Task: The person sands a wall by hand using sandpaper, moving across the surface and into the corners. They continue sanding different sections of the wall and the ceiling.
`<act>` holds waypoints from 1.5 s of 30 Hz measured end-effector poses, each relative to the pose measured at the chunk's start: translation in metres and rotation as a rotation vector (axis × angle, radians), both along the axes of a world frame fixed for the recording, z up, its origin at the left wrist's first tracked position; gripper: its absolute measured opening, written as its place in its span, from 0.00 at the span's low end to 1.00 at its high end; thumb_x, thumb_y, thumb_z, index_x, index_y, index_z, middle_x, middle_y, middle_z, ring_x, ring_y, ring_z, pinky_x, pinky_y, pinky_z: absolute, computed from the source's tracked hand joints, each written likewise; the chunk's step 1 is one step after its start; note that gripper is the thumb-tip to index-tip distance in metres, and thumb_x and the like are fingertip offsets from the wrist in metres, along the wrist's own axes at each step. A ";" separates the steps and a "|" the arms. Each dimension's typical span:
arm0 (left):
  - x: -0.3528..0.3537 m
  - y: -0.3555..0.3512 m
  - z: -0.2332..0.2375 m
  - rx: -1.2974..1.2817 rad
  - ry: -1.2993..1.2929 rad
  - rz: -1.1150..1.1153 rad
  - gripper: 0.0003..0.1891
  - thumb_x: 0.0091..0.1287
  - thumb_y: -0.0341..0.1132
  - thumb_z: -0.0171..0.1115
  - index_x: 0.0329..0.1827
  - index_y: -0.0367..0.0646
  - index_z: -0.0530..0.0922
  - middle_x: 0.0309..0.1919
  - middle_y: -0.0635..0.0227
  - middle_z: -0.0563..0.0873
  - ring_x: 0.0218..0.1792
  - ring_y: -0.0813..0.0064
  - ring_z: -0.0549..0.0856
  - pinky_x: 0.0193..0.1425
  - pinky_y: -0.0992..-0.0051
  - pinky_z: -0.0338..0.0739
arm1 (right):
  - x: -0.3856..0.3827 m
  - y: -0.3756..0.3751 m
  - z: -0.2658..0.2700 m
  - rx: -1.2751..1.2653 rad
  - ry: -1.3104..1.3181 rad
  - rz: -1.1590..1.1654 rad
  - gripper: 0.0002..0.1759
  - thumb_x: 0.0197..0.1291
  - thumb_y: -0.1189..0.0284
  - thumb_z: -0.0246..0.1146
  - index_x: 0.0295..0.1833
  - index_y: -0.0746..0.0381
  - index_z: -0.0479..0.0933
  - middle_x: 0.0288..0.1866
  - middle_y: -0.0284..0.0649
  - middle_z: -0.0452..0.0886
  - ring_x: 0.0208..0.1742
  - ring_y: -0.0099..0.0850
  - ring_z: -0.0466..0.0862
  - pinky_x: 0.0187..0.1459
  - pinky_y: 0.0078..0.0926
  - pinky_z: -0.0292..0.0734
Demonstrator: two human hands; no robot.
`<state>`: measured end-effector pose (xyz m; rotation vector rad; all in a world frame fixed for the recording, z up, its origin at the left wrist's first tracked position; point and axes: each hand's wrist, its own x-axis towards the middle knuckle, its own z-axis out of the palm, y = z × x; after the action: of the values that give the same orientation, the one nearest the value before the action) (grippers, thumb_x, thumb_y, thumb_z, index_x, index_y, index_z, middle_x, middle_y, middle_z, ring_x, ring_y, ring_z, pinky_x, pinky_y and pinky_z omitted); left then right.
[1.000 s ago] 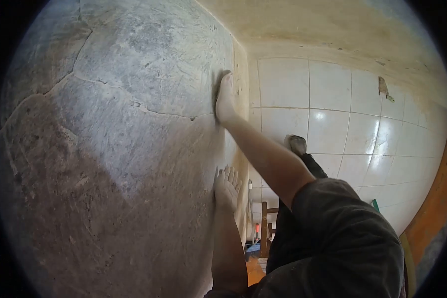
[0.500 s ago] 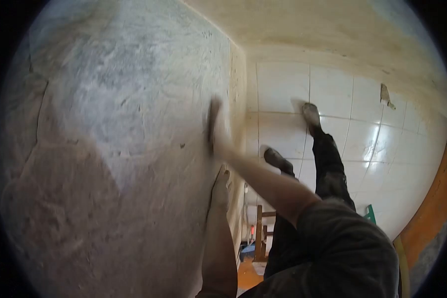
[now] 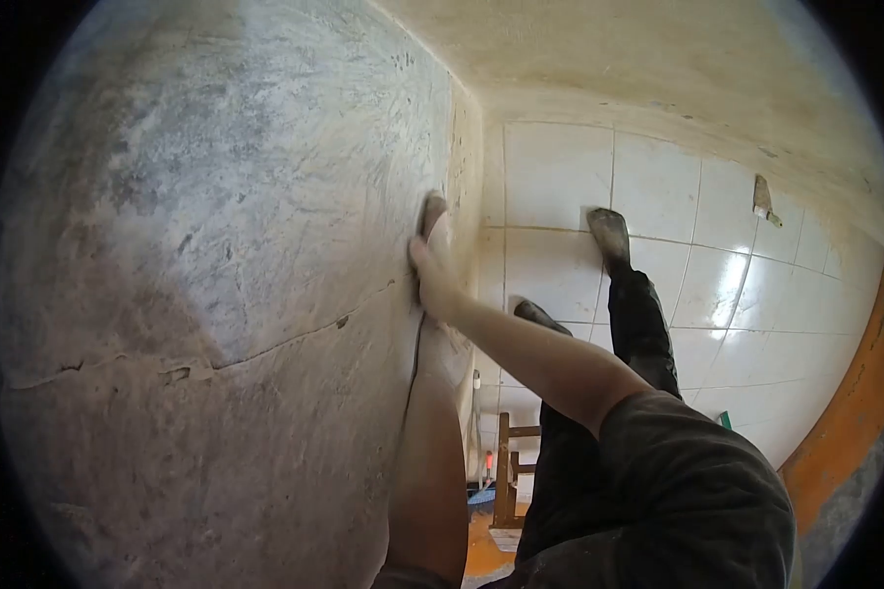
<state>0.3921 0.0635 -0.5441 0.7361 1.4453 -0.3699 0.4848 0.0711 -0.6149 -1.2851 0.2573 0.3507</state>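
Observation:
My right hand [image 3: 432,280] is closed at the edge of the rough grey wall [image 3: 295,226], beside the corner. Just above it shows the brown end of a tool [image 3: 434,208], whose remaining part is hidden by the hand. Below and partly behind my right hand is my left hand [image 3: 448,346], close to the same wall edge. Its fingers are hidden, so whether it holds anything is unclear. A long crack [image 3: 285,344] runs across the wall, with small chipped spots along it.
My shod feet [image 3: 611,236] stand on white floor tiles [image 3: 560,177]. A wooden frame [image 3: 504,471] is beside my legs at the bottom. A small scraper-like object [image 3: 762,199] lies at the right, near the yellowish wall [image 3: 658,59]. Orange floor [image 3: 840,422] shows farther right.
My right hand is sharper and slightly lower, and less of the tool shows. My left hand has become more covered by the right. The view has tilted, so the wall crack appears at another angle.

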 end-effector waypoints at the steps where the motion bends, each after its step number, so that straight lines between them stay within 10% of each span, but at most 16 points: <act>1: 0.006 0.001 0.005 0.004 0.043 0.025 0.33 0.77 0.47 0.46 0.80 0.41 0.52 0.78 0.61 0.59 0.78 0.68 0.58 0.79 0.65 0.52 | 0.012 0.004 -0.004 0.070 0.092 -0.037 0.44 0.73 0.46 0.43 0.82 0.63 0.43 0.85 0.51 0.40 0.84 0.44 0.42 0.80 0.39 0.36; 6: 0.003 0.006 0.007 -0.011 0.068 0.043 0.34 0.78 0.49 0.45 0.81 0.42 0.49 0.79 0.58 0.57 0.79 0.62 0.57 0.80 0.61 0.52 | 0.116 -0.012 0.037 0.211 0.212 -0.008 0.45 0.72 0.48 0.45 0.81 0.67 0.40 0.84 0.57 0.39 0.85 0.46 0.37 0.80 0.41 0.32; 10: -0.046 0.025 -0.009 -0.122 -0.292 -0.190 0.42 0.75 0.59 0.45 0.83 0.46 0.41 0.83 0.62 0.42 0.82 0.62 0.41 0.82 0.58 0.36 | 0.013 -0.018 0.057 0.033 -0.308 0.090 0.42 0.73 0.55 0.46 0.81 0.67 0.42 0.83 0.56 0.45 0.85 0.45 0.37 0.80 0.40 0.36; 12: -0.111 0.057 -0.058 -0.183 -0.329 -0.131 0.42 0.74 0.60 0.45 0.83 0.48 0.42 0.83 0.61 0.44 0.82 0.61 0.42 0.82 0.57 0.39 | -0.005 -0.006 0.024 0.197 0.117 -0.002 0.41 0.74 0.54 0.45 0.81 0.67 0.41 0.84 0.50 0.44 0.84 0.42 0.41 0.80 0.37 0.36; 15: -0.035 0.012 0.034 -0.025 -0.055 -0.107 0.47 0.72 0.64 0.45 0.82 0.40 0.40 0.83 0.58 0.41 0.82 0.60 0.41 0.82 0.58 0.38 | 0.052 0.005 -0.068 0.428 0.551 0.007 0.44 0.73 0.44 0.37 0.81 0.66 0.45 0.84 0.46 0.46 0.84 0.40 0.45 0.80 0.34 0.40; 23: -0.023 0.012 0.017 -0.062 -0.145 -0.080 0.51 0.70 0.66 0.46 0.81 0.34 0.37 0.83 0.55 0.40 0.82 0.60 0.40 0.82 0.59 0.36 | 0.032 -0.023 0.034 -0.104 -0.452 0.078 0.42 0.73 0.53 0.43 0.79 0.72 0.43 0.81 0.58 0.47 0.83 0.49 0.45 0.80 0.41 0.39; 25: -0.018 0.009 0.024 -0.016 -0.145 -0.103 0.51 0.71 0.65 0.46 0.81 0.34 0.38 0.82 0.55 0.40 0.82 0.60 0.41 0.82 0.59 0.36 | 0.020 0.008 -0.052 0.186 0.054 -0.031 0.41 0.73 0.50 0.42 0.79 0.69 0.46 0.80 0.58 0.50 0.82 0.49 0.49 0.79 0.42 0.42; 29: 0.011 0.007 0.040 -0.007 -0.161 -0.133 0.48 0.72 0.64 0.43 0.81 0.34 0.40 0.82 0.55 0.43 0.82 0.60 0.42 0.82 0.59 0.37 | 0.133 -0.038 0.034 -0.112 0.336 0.131 0.41 0.72 0.47 0.43 0.79 0.65 0.48 0.79 0.58 0.54 0.81 0.50 0.52 0.78 0.42 0.47; 34: 0.013 0.003 0.042 -0.005 -0.317 -0.084 0.46 0.74 0.63 0.41 0.81 0.34 0.42 0.82 0.55 0.44 0.82 0.61 0.42 0.82 0.60 0.37 | 0.062 -0.027 0.064 -0.245 -0.318 0.343 0.45 0.71 0.57 0.43 0.80 0.70 0.31 0.84 0.56 0.30 0.85 0.45 0.30 0.81 0.38 0.29; 35: 0.013 0.001 0.047 -0.007 -0.355 -0.087 0.46 0.74 0.63 0.40 0.81 0.33 0.43 0.82 0.55 0.44 0.82 0.61 0.42 0.82 0.60 0.37 | 0.041 -0.035 0.064 0.089 -0.595 0.173 0.44 0.70 0.62 0.44 0.80 0.71 0.31 0.84 0.57 0.30 0.85 0.45 0.31 0.80 0.37 0.28; 38: 0.002 0.001 0.052 0.023 -0.247 -0.041 0.45 0.75 0.63 0.38 0.81 0.34 0.44 0.82 0.55 0.44 0.82 0.60 0.42 0.82 0.60 0.36 | 0.025 -0.003 0.009 0.328 0.149 -0.050 0.44 0.72 0.59 0.45 0.80 0.71 0.33 0.84 0.58 0.32 0.85 0.45 0.33 0.80 0.37 0.30; 42: 0.003 0.002 0.063 0.021 -0.252 -0.051 0.44 0.75 0.62 0.37 0.81 0.34 0.44 0.82 0.55 0.44 0.82 0.60 0.42 0.82 0.59 0.36 | 0.136 -0.051 0.090 -0.016 0.278 0.255 0.45 0.71 0.55 0.51 0.80 0.70 0.39 0.82 0.59 0.43 0.84 0.49 0.42 0.80 0.38 0.39; 45: -0.010 0.002 0.051 0.037 -0.367 -0.034 0.44 0.75 0.62 0.38 0.81 0.34 0.45 0.82 0.55 0.44 0.82 0.60 0.42 0.83 0.59 0.35 | 0.054 -0.020 0.101 -0.304 -0.272 0.215 0.42 0.71 0.52 0.51 0.78 0.68 0.48 0.78 0.55 0.56 0.79 0.48 0.55 0.79 0.39 0.46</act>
<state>0.3817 0.0657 -0.4935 0.8127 1.0970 -0.2206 0.5392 0.0511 -0.5134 -1.6485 -0.0631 0.3222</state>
